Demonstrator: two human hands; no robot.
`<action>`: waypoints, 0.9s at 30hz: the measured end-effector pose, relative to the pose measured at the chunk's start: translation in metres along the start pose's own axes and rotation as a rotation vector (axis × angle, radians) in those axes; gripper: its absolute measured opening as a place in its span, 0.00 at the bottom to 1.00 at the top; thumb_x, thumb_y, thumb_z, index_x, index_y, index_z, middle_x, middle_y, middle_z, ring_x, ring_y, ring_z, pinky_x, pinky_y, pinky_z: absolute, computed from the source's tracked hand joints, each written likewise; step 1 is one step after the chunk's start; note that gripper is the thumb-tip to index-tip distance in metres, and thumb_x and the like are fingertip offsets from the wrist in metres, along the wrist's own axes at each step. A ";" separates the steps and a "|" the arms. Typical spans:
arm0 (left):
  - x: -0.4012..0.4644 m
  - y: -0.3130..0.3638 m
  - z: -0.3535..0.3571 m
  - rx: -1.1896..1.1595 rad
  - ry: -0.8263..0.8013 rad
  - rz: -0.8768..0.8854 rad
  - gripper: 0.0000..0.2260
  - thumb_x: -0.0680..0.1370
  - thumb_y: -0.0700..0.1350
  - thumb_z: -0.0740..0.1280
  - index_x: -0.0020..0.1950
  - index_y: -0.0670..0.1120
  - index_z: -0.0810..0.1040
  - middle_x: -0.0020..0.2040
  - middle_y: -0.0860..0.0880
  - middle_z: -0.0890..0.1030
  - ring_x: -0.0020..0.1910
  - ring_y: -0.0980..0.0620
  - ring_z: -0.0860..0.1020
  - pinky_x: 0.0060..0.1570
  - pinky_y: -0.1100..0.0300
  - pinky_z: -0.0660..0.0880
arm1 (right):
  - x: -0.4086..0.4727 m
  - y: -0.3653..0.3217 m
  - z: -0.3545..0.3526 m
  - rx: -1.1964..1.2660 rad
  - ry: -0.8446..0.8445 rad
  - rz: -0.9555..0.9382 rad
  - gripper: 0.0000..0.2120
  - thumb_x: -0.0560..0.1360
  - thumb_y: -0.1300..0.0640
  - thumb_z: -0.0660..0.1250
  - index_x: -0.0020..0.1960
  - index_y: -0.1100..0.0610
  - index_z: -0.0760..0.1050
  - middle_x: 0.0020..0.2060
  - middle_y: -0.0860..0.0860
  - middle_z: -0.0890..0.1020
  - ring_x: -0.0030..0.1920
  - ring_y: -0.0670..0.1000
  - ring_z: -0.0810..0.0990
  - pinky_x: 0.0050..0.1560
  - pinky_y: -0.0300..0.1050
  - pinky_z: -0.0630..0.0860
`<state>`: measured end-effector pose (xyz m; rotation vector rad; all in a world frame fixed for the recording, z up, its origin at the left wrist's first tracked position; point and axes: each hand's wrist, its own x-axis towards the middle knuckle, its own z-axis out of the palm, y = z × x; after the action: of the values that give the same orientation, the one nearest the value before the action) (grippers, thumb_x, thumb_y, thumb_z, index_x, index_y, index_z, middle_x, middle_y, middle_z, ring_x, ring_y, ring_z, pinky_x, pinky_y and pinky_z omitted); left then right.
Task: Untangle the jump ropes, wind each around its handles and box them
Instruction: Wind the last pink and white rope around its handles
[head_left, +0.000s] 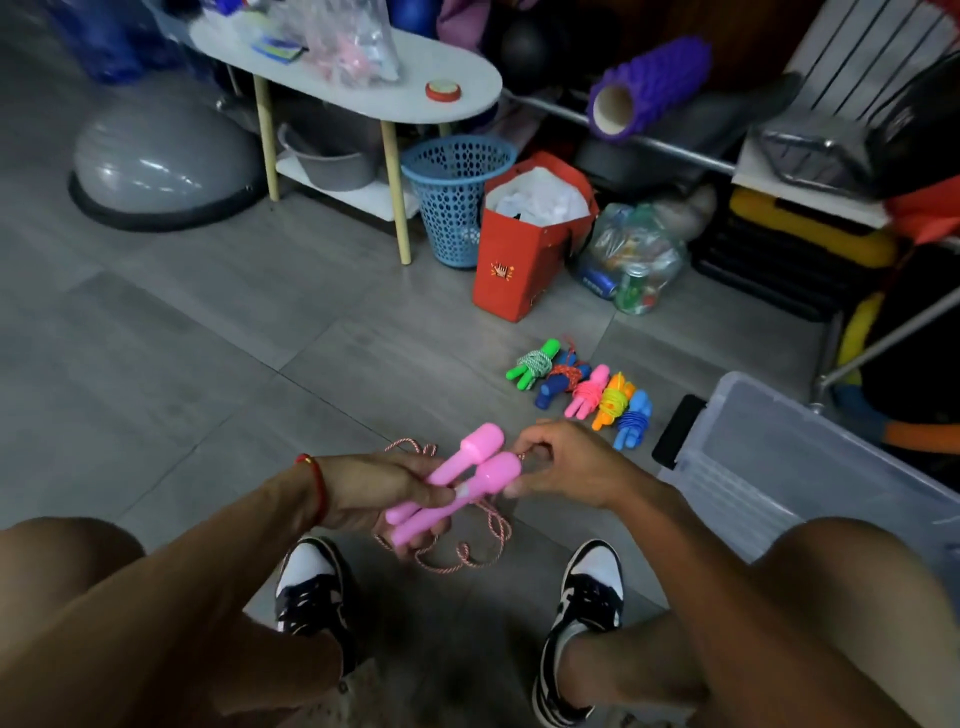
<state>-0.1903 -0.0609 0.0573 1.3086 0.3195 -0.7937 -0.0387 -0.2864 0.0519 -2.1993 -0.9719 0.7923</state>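
Partly fingers (415, 499) hide pink handles (457, 478), rope end

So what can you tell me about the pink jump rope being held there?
The pink jump rope has two glossy plastic handles with bulbous ends, held side by side and pointing up and right. The left hand grips both shafts; the right hand pinches at the lower handle's bulb end. Its pink-and-white twisted cord is not yet wound, trailing in loose loops over the grey floor below.
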 end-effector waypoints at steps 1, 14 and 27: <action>-0.007 0.001 -0.002 -0.015 -0.001 0.019 0.12 0.82 0.40 0.65 0.65 0.41 0.74 0.45 0.40 0.78 0.37 0.47 0.77 0.33 0.56 0.79 | -0.002 -0.006 -0.002 -0.025 0.031 -0.018 0.19 0.62 0.46 0.83 0.47 0.48 0.79 0.43 0.43 0.74 0.42 0.42 0.72 0.41 0.42 0.68; -0.065 0.014 -0.024 0.165 -0.154 0.081 0.18 0.80 0.42 0.67 0.64 0.34 0.69 0.43 0.43 0.77 0.37 0.48 0.74 0.34 0.59 0.74 | -0.019 -0.051 -0.035 0.132 -0.384 -0.057 0.10 0.79 0.46 0.69 0.50 0.53 0.80 0.36 0.40 0.81 0.36 0.39 0.77 0.41 0.40 0.74; -0.059 0.028 -0.006 0.575 -0.012 0.163 0.18 0.73 0.43 0.69 0.61 0.41 0.74 0.50 0.37 0.78 0.49 0.49 0.77 0.52 0.51 0.72 | -0.024 -0.095 -0.066 -0.016 -0.315 -0.243 0.16 0.83 0.47 0.61 0.41 0.51 0.79 0.29 0.45 0.69 0.32 0.45 0.66 0.37 0.43 0.65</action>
<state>-0.2113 -0.0337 0.1127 1.8395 -0.0365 -0.7815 -0.0459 -0.2714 0.1689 -1.9541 -1.3722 1.0346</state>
